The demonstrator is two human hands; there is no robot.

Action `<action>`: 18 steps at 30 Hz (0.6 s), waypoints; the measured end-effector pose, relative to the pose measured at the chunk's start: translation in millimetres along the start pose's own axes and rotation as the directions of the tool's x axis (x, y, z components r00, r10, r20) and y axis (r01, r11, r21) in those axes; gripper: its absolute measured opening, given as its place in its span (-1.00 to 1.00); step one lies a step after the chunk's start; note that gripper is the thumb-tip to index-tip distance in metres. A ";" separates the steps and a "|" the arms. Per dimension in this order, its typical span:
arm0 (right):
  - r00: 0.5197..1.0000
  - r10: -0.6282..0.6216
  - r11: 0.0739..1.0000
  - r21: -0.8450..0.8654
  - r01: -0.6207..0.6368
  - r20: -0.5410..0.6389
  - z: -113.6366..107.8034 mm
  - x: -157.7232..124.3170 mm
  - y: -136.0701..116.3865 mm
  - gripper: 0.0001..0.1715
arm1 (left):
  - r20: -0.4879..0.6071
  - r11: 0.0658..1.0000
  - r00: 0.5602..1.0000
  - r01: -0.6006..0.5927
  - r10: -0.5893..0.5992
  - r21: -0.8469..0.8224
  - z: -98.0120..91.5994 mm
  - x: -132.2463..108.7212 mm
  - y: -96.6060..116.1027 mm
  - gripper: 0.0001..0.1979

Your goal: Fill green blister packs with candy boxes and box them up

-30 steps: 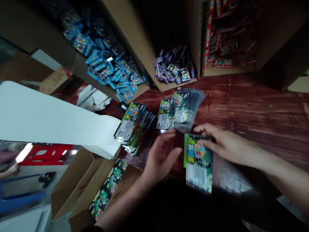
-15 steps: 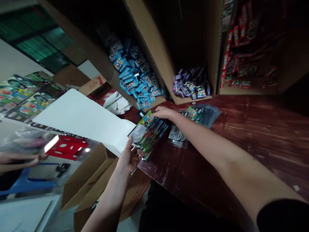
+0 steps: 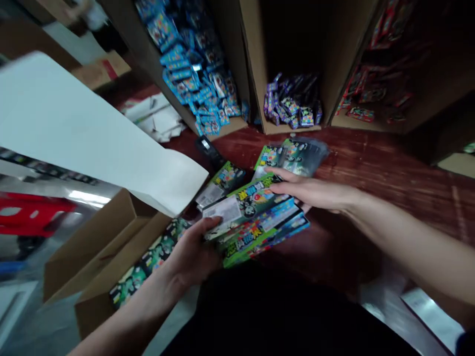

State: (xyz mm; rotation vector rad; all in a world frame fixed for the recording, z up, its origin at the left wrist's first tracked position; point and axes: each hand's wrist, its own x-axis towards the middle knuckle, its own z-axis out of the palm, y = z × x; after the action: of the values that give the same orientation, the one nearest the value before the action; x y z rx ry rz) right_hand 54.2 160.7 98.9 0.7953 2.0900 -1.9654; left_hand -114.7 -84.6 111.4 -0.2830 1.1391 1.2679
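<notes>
A fanned stack of flat printed packs (image 3: 256,212), black and green with a pale label panel, is held between my hands near the table's front edge. My left hand (image 3: 196,249) grips its left end, thumb on top. My right hand (image 3: 302,192) is closed on the upper right end, with its fingers over the top pack. Just behind the stack, a single similar pack (image 3: 222,185) lies on the table. Close behind my right hand are more packs in clear plastic sleeves (image 3: 306,153).
Upright cartons at the back hold blue packets (image 3: 208,94), purple packets (image 3: 291,106) and red packets (image 3: 361,113). A dark device (image 3: 210,150) lies near a white sheet (image 3: 92,133). Below left, an open cardboard box (image 3: 100,252) contains printed packs (image 3: 148,262).
Both hands have brought the stack nearer my body and to the right, and its packs are more fanned out. One pack now shows on the table behind it. The view has shifted.
</notes>
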 end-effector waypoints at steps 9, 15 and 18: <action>0.946 -0.325 0.649 -0.727 0.224 0.002 20.3 -40.5 46.1 -0.39 | 0.035 0.928 0.940 0.330 -0.340 0.174 -2.8 42.1 -30.9 -0.51; 0.875 -0.406 0.592 -0.654 0.471 0.263 15.1 -11.4 46.2 -0.35 | 0.082 0.938 0.942 0.310 -0.325 0.153 3.0 36.9 -8.5 -0.27; 0.882 -0.385 0.620 -0.631 0.465 0.272 5.2 6.0 50.8 -0.30 | 0.082 0.964 0.973 0.199 -0.216 0.179 0.4 34.1 -8.6 -0.16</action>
State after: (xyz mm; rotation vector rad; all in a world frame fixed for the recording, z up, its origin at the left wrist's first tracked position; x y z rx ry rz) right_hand 72.3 156.9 51.0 0.0224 2.8181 -1.1216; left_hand -111.5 -66.8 81.3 -0.2026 1.0927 0.9831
